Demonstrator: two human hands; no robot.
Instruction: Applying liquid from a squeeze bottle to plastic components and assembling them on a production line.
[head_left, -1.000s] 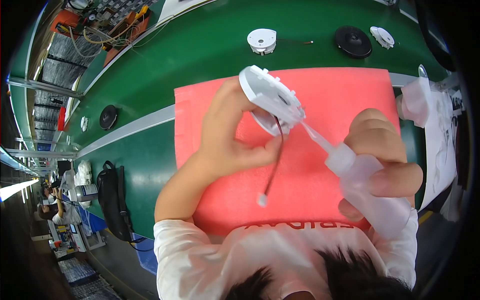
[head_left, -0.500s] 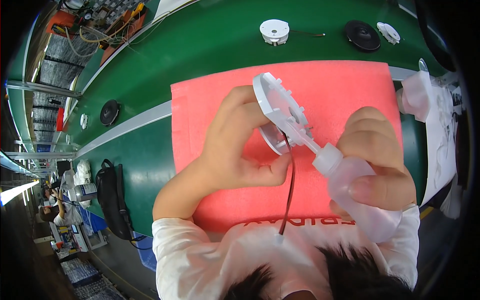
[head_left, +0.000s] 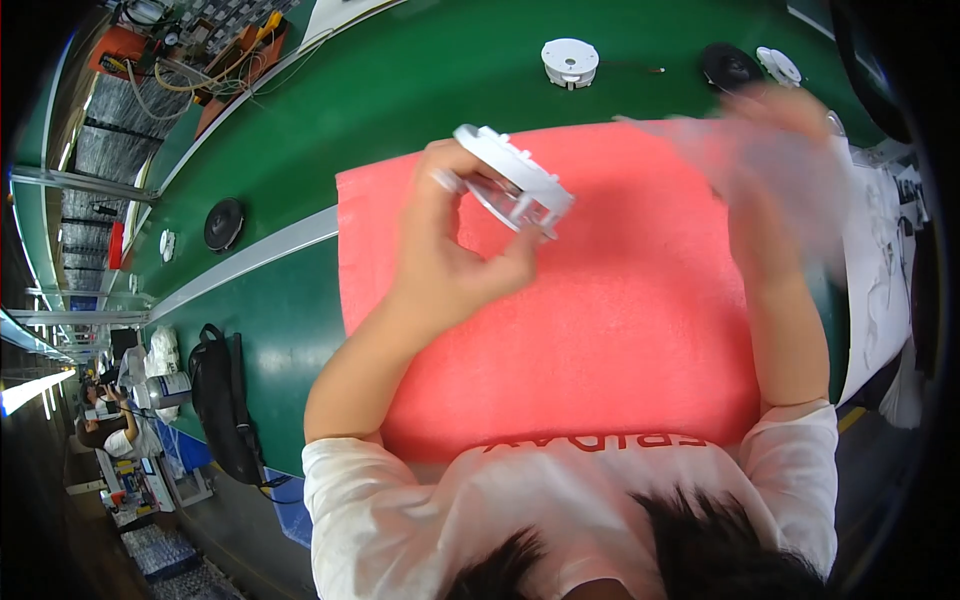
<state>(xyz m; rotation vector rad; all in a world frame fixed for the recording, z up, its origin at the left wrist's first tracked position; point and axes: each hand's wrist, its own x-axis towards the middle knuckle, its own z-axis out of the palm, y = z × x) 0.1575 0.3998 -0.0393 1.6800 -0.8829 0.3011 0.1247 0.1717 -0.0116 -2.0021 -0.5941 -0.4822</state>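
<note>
My left hand grips a white round plastic housing by its rim, tilted above the pink foam mat. Small tabs stand out along the housing's edge. The thin dark wire seen on it earlier cannot be made out here. Off to the right, my right hand is smeared by motion beyond the mat's far right part. With it goes a translucent squeeze bottle, also badly blurred, its thin nozzle toward the left. The fingers' exact grip on the bottle is hard to see.
On the green table at the back stand a white round housing with a wire, a black disc and a white part. Another black disc lies left, near a black bag. White sheeting hangs at right.
My right hand has swung the bottle away from the housing, up and to the right. My left hand has moved slightly left and up, turning the housing.
</note>
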